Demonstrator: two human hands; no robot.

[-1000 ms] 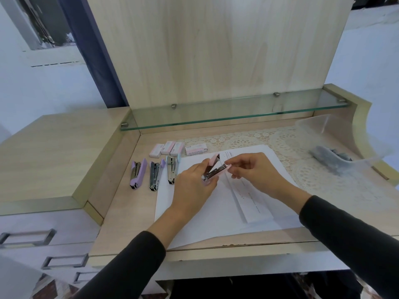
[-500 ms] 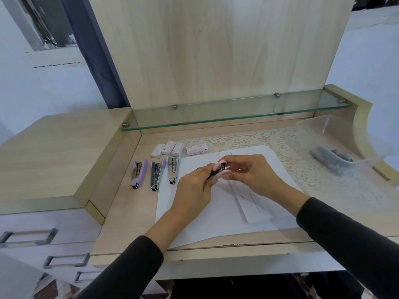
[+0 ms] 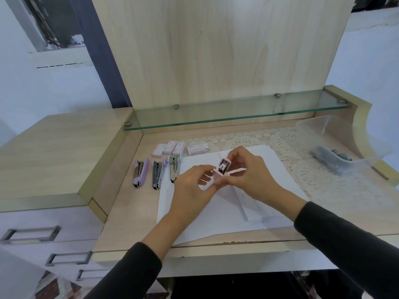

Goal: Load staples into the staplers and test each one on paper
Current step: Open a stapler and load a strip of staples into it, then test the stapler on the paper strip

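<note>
A small pink stapler (image 3: 222, 169) is held above the white paper sheets (image 3: 226, 210), its metal end tipped up toward me. My right hand (image 3: 250, 171) grips it from the right. My left hand (image 3: 194, 186) holds its lower pink end with fingertips. Three more staplers lie in a row at the left: a purple one (image 3: 140, 172), a second purple one (image 3: 158, 173) and a light blue one (image 3: 174, 168). Behind them lie several pink staple boxes (image 3: 170, 147) and one labelled box (image 3: 198, 149).
A clear plastic bin (image 3: 343, 143) with grey items stands on the lace mat (image 3: 287, 143) at the right. A glass shelf (image 3: 237, 114) runs along the back panel. A raised cabinet top (image 3: 54, 156) with drawers borders the desk on the left.
The pink stapler's lid stood open, then both hands pressed it shut. Now the stapler is turned upright, its end facing me, and both hands have lifted slightly.
</note>
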